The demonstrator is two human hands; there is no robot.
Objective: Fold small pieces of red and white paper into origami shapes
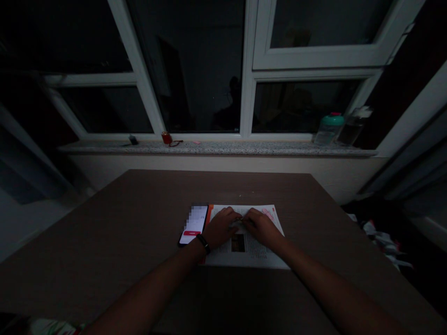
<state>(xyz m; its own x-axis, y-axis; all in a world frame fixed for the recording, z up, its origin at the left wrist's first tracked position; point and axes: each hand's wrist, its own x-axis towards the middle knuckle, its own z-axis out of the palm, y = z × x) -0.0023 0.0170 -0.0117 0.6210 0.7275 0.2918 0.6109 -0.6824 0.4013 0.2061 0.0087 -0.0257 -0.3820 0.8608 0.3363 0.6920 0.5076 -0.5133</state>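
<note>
My left hand (pixel 220 228), with a dark band at the wrist, is over a printed page (pixel 256 257) on the table. Close to it on the right is my right hand (pixel 261 226). The fingertips of both hands meet in a pinch around something small and dark, too dim to name. An orange strip runs down the page's left edge, and a dark picture (pixel 238 243) is printed below the hands. At the page's upper right shows a pink shape (pixel 268 214). Left of my left hand lies a phone (pixel 194 225) with its screen lit.
The brown table (pixel 122 232) reaches toward a speckled windowsill (pixel 223 148). Two clear bottles stand on the sill at right, one with a teal top (pixel 330 128). A small red object (pixel 166 137) and a small dark object (pixel 132 139) sit further left. The room is dim.
</note>
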